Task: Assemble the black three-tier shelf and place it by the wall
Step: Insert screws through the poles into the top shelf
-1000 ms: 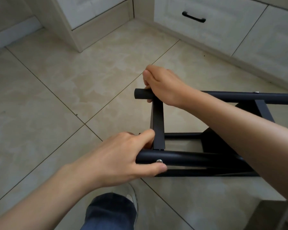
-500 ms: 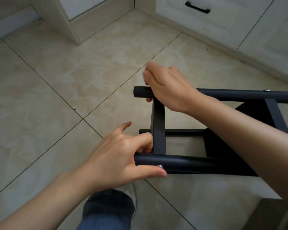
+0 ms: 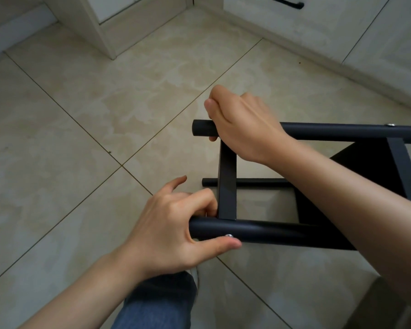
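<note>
head cam | black shelf [image 3: 227, 186] on its side on the tile floor [image 3: 81, 138], right of centre | right hand [image 3: 242, 124] fingers wrapped round the far tube [image 3: 342, 131] | left hand [image 3: 169, 231] thumb plus curled forefinger pinching the near tube [image 3: 271, 230] end, other fingers lifted

No text, label, brand, number or sign can be read anywhere in the view. The black shelf frame [image 3: 227, 181], the cabinet fronts [image 3: 318, 20] and the floor tiles [image 3: 81, 115] show plain surfaces with no lettering that can be made out.
</note>
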A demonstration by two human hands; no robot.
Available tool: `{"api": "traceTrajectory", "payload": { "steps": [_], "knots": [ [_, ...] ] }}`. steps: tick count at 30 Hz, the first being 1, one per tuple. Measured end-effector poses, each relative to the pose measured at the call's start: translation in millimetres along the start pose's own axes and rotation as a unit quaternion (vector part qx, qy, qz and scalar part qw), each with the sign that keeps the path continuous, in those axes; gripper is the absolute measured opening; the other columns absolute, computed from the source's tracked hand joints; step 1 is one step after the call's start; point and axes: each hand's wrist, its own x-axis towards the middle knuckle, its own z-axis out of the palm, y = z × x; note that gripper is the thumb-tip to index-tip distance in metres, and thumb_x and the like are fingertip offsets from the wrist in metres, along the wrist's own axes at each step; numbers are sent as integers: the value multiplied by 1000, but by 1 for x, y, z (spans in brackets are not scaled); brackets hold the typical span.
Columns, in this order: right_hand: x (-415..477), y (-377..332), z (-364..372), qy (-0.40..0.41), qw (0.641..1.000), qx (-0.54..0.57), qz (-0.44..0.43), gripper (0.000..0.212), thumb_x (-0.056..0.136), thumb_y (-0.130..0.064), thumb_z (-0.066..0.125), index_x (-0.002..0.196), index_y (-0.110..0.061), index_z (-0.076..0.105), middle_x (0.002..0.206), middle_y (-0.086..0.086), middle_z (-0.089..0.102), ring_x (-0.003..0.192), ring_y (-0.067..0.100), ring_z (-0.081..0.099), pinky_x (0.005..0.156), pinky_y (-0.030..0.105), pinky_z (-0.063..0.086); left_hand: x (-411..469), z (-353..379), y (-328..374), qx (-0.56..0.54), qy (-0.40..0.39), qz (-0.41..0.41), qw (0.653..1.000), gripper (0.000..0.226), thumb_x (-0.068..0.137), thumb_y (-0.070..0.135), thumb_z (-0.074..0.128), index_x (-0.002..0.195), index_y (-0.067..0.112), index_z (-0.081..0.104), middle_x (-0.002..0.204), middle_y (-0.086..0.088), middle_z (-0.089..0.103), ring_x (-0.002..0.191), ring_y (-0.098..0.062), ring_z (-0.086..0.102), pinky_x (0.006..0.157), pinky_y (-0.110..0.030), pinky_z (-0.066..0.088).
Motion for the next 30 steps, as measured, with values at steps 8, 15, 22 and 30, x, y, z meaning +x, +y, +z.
{"api": "traceTrajectory", "payload": {
  "steps": [8, 15, 22, 30],
  "knots": [
    [-1, 1, -3, -10, 1000, 13, 1, 35, 106, -37, 24, 93, -12, 46, 81, 4, 70, 78, 34, 56, 76, 46, 47, -1, -2, 0, -115, -46, -127, 984, 43, 66, 64, 75, 79, 31, 52, 70, 10, 51, 66, -13, 50, 60, -22, 35],
    [-2, 0, -2, -2, 1000, 8, 9, 36, 106, -39, 24, 95, -14, 48, 84, 2, 70, 79, 33, 57, 75, 45, 46, 0, -5, 1, -14, -56, -49, 997, 41, 77, 69, 62, 77, 31, 46, 72, 8, 47, 75, -13, 46, 70, -20, 33],
    [-2, 0, -2, 1, 1000, 4, 14, 35, 106, -39, 24, 94, -15, 47, 83, 1, 70, 79, 33, 57, 72, 42, 45, -2, -1, 4, -21, 55, -22, 998, 51, 72, 61, 75, 95, 19, 61, 98, 7, 57, 96, -22, 57, 81, -42, 49],
    [-2, 0, -1, 9, 1000, 3, 3, 35, 105, -40, 25, 94, -16, 48, 84, 2, 70, 79, 35, 57, 73, 43, 45, -4, 10, -6, 11, 26, 72, 997, 56, 93, 53, 63, 138, 22, 55, 152, 1, 51, 149, -26, 37, 117, -65, 25]
  ]
}}
